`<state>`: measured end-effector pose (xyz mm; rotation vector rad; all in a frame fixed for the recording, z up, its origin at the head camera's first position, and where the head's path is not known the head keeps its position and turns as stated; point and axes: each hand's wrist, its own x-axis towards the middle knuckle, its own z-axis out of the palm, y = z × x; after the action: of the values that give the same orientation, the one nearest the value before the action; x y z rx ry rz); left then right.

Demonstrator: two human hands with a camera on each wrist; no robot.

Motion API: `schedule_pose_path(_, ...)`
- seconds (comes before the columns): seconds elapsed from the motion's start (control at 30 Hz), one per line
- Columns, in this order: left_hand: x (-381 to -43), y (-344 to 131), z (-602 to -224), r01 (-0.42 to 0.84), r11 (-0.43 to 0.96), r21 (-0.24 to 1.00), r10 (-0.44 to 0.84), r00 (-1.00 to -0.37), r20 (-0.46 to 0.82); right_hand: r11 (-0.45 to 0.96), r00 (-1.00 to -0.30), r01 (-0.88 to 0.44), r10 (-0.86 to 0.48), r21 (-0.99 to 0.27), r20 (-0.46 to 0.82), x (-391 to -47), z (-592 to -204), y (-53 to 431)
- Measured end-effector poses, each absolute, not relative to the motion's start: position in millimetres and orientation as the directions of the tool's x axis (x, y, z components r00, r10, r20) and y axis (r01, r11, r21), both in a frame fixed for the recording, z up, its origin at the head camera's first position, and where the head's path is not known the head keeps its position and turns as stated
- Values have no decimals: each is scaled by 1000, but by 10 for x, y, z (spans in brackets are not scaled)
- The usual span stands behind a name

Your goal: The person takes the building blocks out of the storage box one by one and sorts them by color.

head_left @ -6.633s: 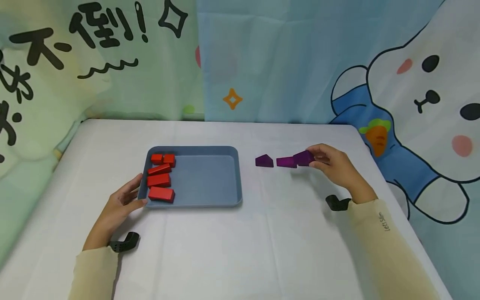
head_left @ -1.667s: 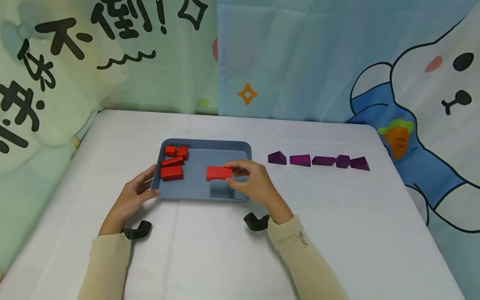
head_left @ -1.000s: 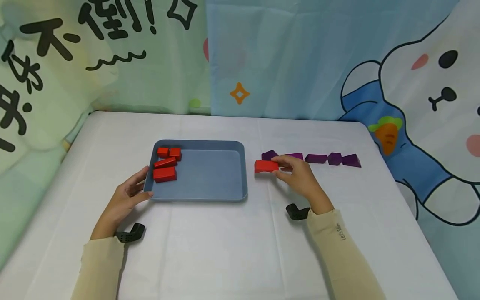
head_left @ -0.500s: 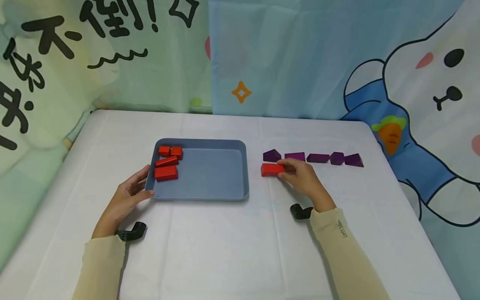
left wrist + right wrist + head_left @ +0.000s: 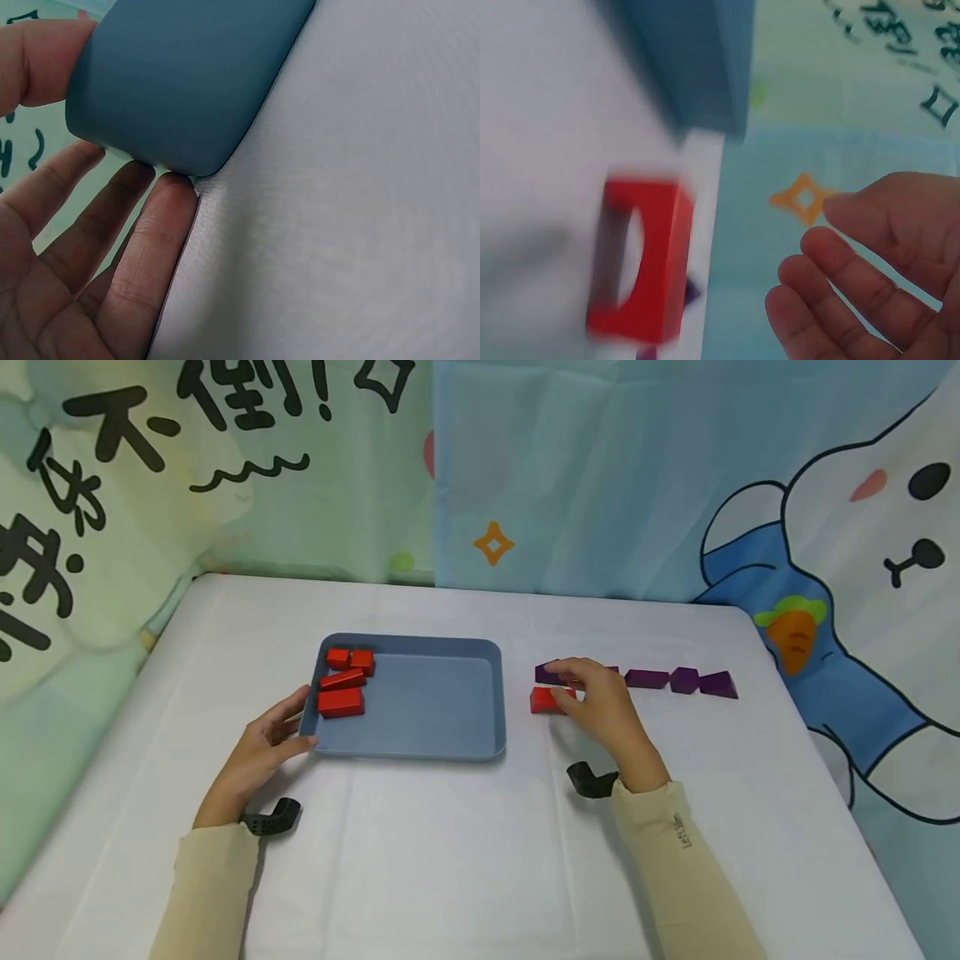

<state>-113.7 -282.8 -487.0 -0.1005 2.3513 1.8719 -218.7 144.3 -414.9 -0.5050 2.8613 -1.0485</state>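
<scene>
Hanging beside a notched red block (image 5: pixel 543 701) on the white table (image 5: pixel 427 852), the right hand (image 5: pixel 606 714) has its thumb and fingers parted and holds nothing — in the right wrist view a gap shows between the block and the fingertips. That block (a rounded cut-out shows in its side) lies to the right of the blue-grey tray (image 5: pixel 431 710), just on the person's side of the left end of a row of purple blocks (image 5: pixel 684 680). The row runs away to the right, and the right hand hides part of it. The left hand (image 5: pixel 258 752) grips the tray at its near left corner, the thumb at the near edge and the other fingertips against the outer wall. Inside, by the left wall, lie four red blocks (image 5: pixel 341 702) — two small ones side by side at the far end, a slim slanted one, then a bigger one nearest the person. Pale sleeves (image 5: pixel 675 827) cover both arms, and a printed cloth (image 5: pixel 570 485) hangs behind the table
</scene>
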Motion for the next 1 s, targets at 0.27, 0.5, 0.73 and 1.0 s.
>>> schedule_pose_path(0.27,-1170,-2808,-4876,-118,222,968,36,-991,-129,579,-890,-396,-432,-713,143,-2122,-4197,975)
schedule_pose_path(0.5,-1194,-2804,-4893,-119,215,969,33,-991,-129,455,-850,-419,-501,-786,163,-2098,-4254,628)
schedule_pose_path(0.73,-1191,-2822,-4883,-114,217,969,30,-992,-124,364,-841,-355,-527,-861,124,-2123,-4347,237)
schedule_pose_path(1.0,-1187,-2849,-4891,-120,215,969,20,-992,-128,356,-837,-264,-546,-896,29,-2107,-4454,-212)
